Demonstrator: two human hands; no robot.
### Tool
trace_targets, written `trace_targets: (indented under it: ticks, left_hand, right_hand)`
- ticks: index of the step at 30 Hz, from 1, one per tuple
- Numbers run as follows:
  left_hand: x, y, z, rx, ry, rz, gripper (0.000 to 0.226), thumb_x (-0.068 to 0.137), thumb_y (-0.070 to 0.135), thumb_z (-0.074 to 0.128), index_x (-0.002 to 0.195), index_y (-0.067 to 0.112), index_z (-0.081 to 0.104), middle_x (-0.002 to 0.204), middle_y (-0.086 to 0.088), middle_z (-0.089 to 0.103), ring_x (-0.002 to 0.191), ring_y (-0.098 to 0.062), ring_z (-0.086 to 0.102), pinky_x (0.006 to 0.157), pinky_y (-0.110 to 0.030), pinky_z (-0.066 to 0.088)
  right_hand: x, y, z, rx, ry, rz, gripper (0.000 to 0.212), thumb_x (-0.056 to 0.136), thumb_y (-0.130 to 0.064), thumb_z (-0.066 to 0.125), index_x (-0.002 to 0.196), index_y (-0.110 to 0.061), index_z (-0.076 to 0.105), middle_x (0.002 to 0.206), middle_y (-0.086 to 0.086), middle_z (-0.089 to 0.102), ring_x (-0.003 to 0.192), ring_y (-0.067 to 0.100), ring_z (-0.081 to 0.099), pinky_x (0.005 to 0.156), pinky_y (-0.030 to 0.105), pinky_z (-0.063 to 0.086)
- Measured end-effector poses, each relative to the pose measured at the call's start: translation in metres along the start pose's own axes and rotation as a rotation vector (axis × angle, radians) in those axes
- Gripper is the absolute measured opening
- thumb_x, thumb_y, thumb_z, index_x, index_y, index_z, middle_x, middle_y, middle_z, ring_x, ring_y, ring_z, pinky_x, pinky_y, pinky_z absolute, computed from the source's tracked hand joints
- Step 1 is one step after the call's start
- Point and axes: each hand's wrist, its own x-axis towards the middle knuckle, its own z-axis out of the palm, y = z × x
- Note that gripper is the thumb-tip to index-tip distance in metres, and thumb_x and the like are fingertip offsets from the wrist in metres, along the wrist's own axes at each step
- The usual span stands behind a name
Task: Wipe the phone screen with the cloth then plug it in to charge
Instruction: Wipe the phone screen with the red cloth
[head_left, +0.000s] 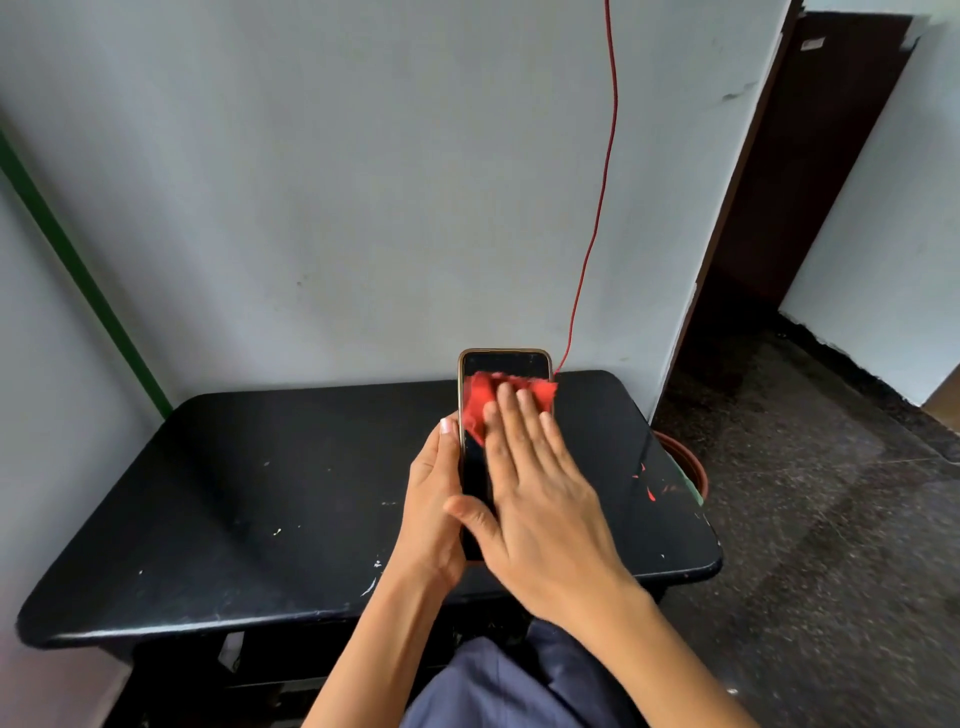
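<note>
Phone (475, 467) under cloth-pressing fingers (511, 410)

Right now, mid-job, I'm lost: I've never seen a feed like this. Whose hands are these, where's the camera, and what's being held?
There is no machine here. The single picture comes from a camera worn on a person's head, looking down at their own hands. The left hand grips a phone by its edge, above a black table. The right hand lies flat, pressing a red cloth on the screen. A red cable hangs down the wall behind the table; its end is hidden behind the phone.
</note>
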Motion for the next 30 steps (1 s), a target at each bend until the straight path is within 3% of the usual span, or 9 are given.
trace_targets:
  ticks: [4,7,11,14,19,23,27,30]
  left_hand:
    - [-0.001,0.000,0.006,0.018,-0.003,-0.011,0.036,0.101,0.027,0.033,0.106,0.020,0.067,0.109,-0.007,0.072,0.105,-0.020,0.066,0.089,-0.032,0.052]
    - [-0.001,0.003,0.006,0.023,-0.002,-0.012,0.039,0.100,0.031,0.034,0.101,0.020,0.071,0.101,-0.009,0.074,0.097,-0.021,0.068,0.086,-0.034,0.053]
    - [-0.002,0.003,0.003,0.025,-0.004,0.015,0.036,0.100,0.024,0.033,0.096,0.018,0.069,0.090,0.000,0.076,0.086,-0.011,0.070,0.072,-0.022,0.054]
    - [-0.003,0.003,0.006,0.058,-0.024,0.020,0.030,0.101,0.018,0.033,0.104,0.021,0.063,0.088,0.009,0.076,0.084,-0.004,0.070,0.069,-0.018,0.053]
    - [-0.001,0.008,0.010,0.045,-0.007,0.026,0.038,0.099,0.031,0.035,0.095,0.019,0.070,0.096,-0.009,0.073,0.092,-0.022,0.066,0.084,-0.037,0.052]
    - [0.007,0.013,0.004,0.033,0.017,0.038,0.039,0.099,0.029,0.035,0.089,0.018,0.071,0.087,-0.002,0.075,0.087,-0.016,0.068,0.079,-0.028,0.054]
    - [0.012,0.019,0.001,0.018,0.027,0.032,0.037,0.099,0.031,0.036,0.089,0.017,0.069,0.085,-0.004,0.075,0.082,-0.018,0.070,0.081,-0.034,0.055]
    - [0.011,0.016,0.002,0.014,0.032,0.037,0.037,0.099,0.031,0.036,0.091,0.015,0.068,0.087,-0.004,0.075,0.084,-0.018,0.070,0.080,-0.031,0.056]
  right_hand:
    - [0.020,0.003,-0.003,-0.006,0.010,-0.053,0.076,0.092,-0.056,0.011,0.145,-0.001,0.015,0.155,0.016,0.010,0.144,0.028,0.006,0.114,0.036,0.001]
    - [0.027,0.016,-0.009,-0.010,0.014,0.027,0.084,0.087,-0.063,0.005,0.145,-0.003,0.003,0.155,0.013,-0.003,0.144,0.025,-0.006,0.115,0.033,-0.008]
    - [0.007,-0.002,-0.005,-0.008,-0.030,0.008,0.091,0.086,-0.066,0.000,0.144,0.002,0.018,0.154,0.018,0.013,0.143,0.031,0.009,0.113,0.038,0.005]
    - [0.008,-0.011,-0.002,0.013,-0.050,-0.097,0.093,0.084,-0.067,-0.007,0.145,0.000,0.016,0.156,0.015,0.010,0.145,0.029,0.005,0.114,0.038,0.004]
    - [0.028,0.008,-0.015,0.060,0.002,0.038,0.096,0.076,-0.072,-0.009,0.146,-0.006,-0.004,0.155,0.009,-0.012,0.144,0.022,-0.013,0.116,0.032,-0.011]
    - [0.004,-0.002,-0.008,0.021,-0.040,-0.019,0.090,0.084,-0.068,0.005,0.146,-0.003,0.010,0.156,0.014,0.004,0.145,0.028,0.000,0.115,0.036,0.001]
    - [-0.042,-0.012,0.006,0.003,-0.130,-0.098,0.091,0.084,-0.071,0.008,0.144,-0.004,0.023,0.155,0.011,0.017,0.144,0.026,0.015,0.113,0.038,0.015]
    - [-0.040,-0.004,0.008,-0.022,-0.113,-0.076,0.092,0.084,-0.071,0.008,0.144,-0.004,0.025,0.154,0.011,0.020,0.143,0.026,0.019,0.113,0.037,0.016]
